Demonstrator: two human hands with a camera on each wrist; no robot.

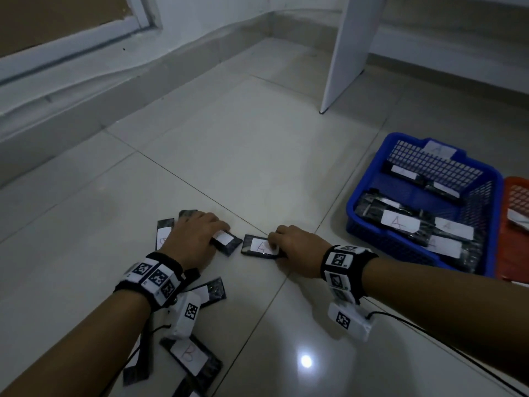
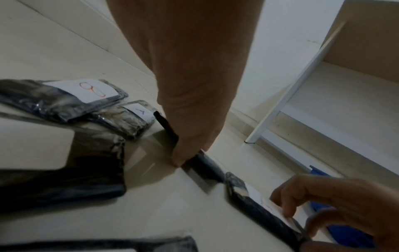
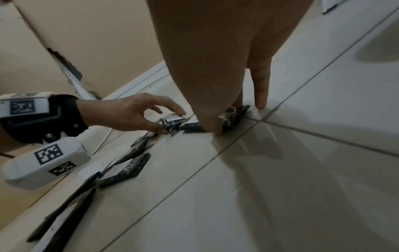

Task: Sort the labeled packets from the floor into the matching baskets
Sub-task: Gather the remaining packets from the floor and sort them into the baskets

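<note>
Head view is showing both forearms reaching forward and down over the tiled floor [image 1: 257, 133], each wrist wearing a black band with white coded tags. Nearest the camera, a packet marked B [image 1: 190, 358] is lying flat on the floor beside the left forearm, with more dark packets partly hidden under that arm. Further out, the left hand [image 1: 193, 239] is arching palm down over a small dark packet [image 1: 226, 241], its fingertips curling onto the white label while the thumb is pressing at the near edge, as the right wrist view is showing; the grip is closing on that packet, which is sitting on the floor. Just beside it, the right hand [image 1: 297, 249] is lying knuckles up, fingers bending down onto the right end of a packet marked A [image 1: 259, 247], thumb tucking against its near edge, so this grip is pinching the A packet while it is resting on the tile. Another B packet [image 1: 163, 234] is peeking out to the left of the left hand. Beyond the right wrist, a blue basket [image 1: 486, 181] is standing on the floor holding several packets labelled A. An orange basket [image 1: 515, 202] is touching its right side. Farther back, a white panel [image 1: 347, 47] is standing upright on the floor near the wall.
</note>
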